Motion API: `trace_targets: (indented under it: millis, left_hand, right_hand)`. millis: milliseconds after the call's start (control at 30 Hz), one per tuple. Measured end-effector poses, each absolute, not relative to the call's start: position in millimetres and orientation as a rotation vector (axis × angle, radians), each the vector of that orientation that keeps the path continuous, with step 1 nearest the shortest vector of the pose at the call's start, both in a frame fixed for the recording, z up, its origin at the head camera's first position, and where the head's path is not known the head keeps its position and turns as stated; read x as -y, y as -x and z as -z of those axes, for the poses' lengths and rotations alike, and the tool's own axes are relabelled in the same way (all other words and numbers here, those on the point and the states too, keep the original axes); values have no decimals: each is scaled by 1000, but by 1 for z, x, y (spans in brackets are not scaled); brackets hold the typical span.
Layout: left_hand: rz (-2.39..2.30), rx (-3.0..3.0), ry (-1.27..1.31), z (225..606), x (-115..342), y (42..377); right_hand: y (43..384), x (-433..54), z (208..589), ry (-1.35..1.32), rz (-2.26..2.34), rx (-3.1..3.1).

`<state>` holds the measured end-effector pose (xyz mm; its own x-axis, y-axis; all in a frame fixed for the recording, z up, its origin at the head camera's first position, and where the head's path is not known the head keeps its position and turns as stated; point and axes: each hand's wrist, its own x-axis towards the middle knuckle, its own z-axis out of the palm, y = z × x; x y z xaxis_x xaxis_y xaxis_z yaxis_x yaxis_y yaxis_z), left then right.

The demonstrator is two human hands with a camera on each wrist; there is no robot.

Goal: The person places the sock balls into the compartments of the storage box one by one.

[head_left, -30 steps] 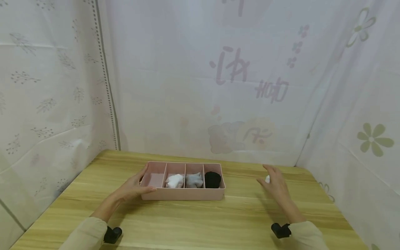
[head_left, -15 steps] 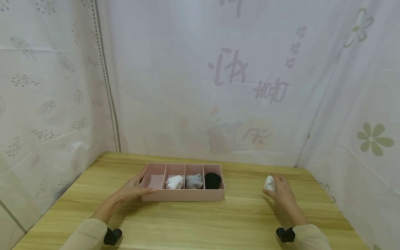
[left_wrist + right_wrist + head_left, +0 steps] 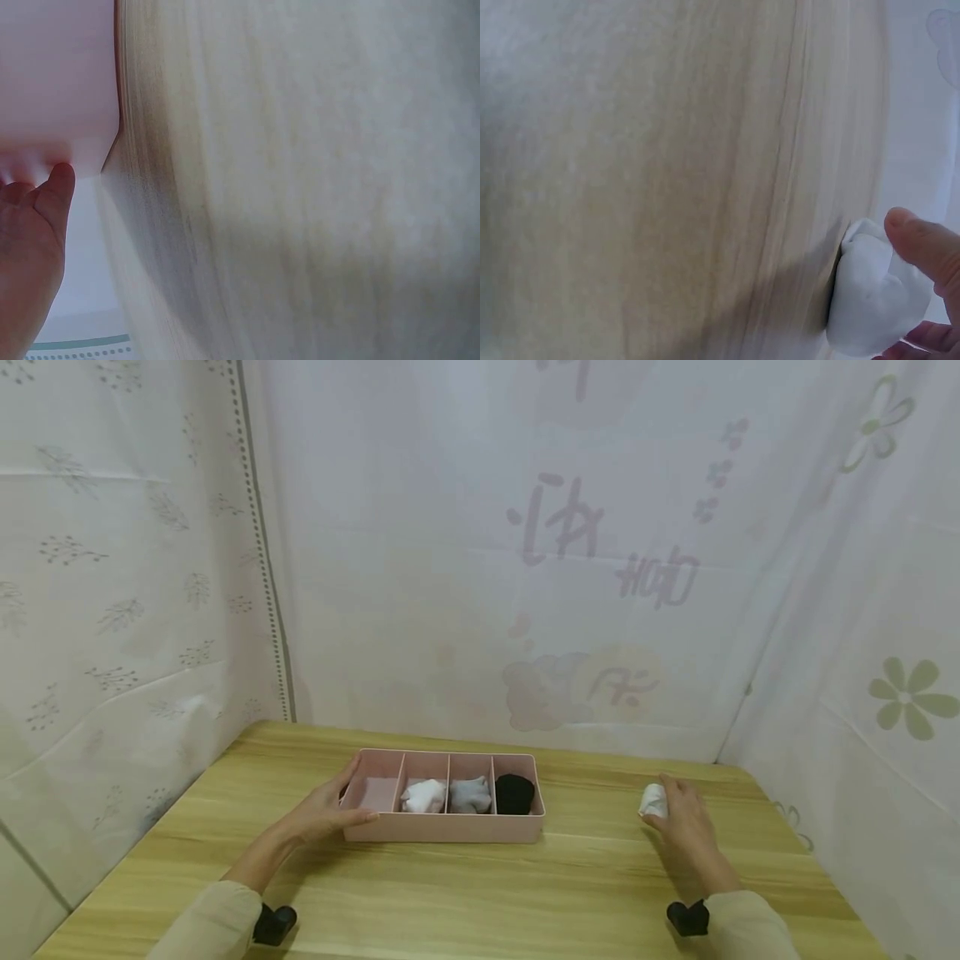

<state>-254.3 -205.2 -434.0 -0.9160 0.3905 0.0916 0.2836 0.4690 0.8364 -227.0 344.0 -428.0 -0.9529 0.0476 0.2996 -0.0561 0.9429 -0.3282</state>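
A pink divided storage box (image 3: 442, 828) stands on the table, and my left hand (image 3: 322, 814) grips its left end, thumb along the front wall and fingers round the side. In the left wrist view, the fingertips (image 3: 61, 178) press against the pink wall. Off to the right, my right hand (image 3: 686, 822) holds a white balled-up sock (image 3: 654, 800) between thumb and fingers, close over the tabletop. The right wrist view shows the sock (image 3: 874, 300) with the thumb (image 3: 915, 236) at its upper side and other fingers beneath.
Three of the box's compartments hold cloth bundles: a white one (image 3: 423, 796), a grey one (image 3: 471, 795) and a black one (image 3: 515, 794). The leftmost compartment (image 3: 372, 793) shows its bare floor. Printed curtains (image 3: 420, 568) surround the wooden table (image 3: 465, 893).
My right hand, spread over the white sock a second ago, has drawn back a little to the right and taken hold of it. My left hand has stayed on the box.
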Motion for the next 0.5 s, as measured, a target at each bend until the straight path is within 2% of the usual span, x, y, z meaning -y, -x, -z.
trace_targets:
  millis: [500]
  left_hand:
    - [-1424, -2606, -570, 433, 205, 253]
  right_hand:
    - [233, -351, 438, -130, -454, 2645]
